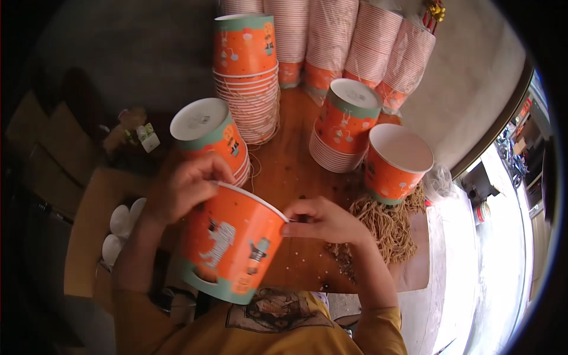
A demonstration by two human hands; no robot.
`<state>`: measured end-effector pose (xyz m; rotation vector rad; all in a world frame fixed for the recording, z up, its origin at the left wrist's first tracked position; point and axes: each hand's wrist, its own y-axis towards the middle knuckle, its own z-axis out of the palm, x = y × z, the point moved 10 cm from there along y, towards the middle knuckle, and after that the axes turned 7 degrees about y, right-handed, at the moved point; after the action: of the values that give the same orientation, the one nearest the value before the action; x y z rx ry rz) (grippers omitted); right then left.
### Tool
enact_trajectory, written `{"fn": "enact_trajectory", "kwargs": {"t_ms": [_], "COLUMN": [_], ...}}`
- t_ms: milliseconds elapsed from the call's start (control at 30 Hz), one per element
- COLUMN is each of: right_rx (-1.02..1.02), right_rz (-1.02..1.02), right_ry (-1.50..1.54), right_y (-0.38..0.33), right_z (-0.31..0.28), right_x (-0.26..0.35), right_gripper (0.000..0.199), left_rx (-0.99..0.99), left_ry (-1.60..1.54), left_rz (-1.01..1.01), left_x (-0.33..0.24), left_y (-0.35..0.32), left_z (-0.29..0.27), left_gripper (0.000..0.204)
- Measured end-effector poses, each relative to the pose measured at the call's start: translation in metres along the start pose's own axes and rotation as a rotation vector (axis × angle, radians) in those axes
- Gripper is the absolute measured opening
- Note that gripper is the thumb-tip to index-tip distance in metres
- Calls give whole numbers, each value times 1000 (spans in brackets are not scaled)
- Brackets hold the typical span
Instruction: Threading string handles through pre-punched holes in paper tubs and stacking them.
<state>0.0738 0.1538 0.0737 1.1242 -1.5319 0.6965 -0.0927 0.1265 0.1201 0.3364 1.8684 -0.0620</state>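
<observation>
Tilted in front of my chest is an orange paper bucket (pixel 236 236) with a green base band and small printed figures. My left hand (pixel 192 186) grips its white rim at the upper left, fingers closed. At the rim's right side, my right hand (pixel 316 219) pinches the edge between thumb and fingers. Whether a cord end is also in that pinch is too small to tell. Just beyond my left hand stands a short upside-down bucket stack (pixel 204 121). A bundle of tan cords (pixel 387 231) lies right of my right hand, with one upright bucket (pixel 401 157) on it.
A tall upside-down stack with cords hanging along it (pixel 245 47) stands at the back left of the wooden table (pixel 284 154). Another short stack (pixel 349 121) is right of centre. Plastic-wrapped bucket stacks (pixel 331 41) line the wall. A cardboard box (pixel 89 236) with white cups is at left.
</observation>
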Motion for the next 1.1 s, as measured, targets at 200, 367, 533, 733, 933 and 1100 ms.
{"fn": "enact_trajectory", "kwargs": {"t_ms": [200,367,533,733,933,1100], "right_rx": [-126,-376,-538,-433,-691,-928], "right_rz": [86,-19,156,233,107,216], "right_ry": [617,953,1025,746,-379,-642], "right_y": [96,173,178,136,-25,-149], "right_z": [2,-26,-30,-36,-68,-103], "right_x": [-21,-61,-115,-145,-70,-38], "right_gripper": [17,20,24,19,18,17], "left_rx": [-548,-917,-935,-1012,-446,-49], "left_ry": [-113,-202,-93,380,469,310], "left_rz": [372,315,266,484,508,357], "left_x": [-4,49,86,41,3,62], "left_y": [-35,-93,-85,-63,34,107], "left_z": [-171,-216,-182,-103,46,148], "left_gripper": [41,42,33,22,16,11]}}
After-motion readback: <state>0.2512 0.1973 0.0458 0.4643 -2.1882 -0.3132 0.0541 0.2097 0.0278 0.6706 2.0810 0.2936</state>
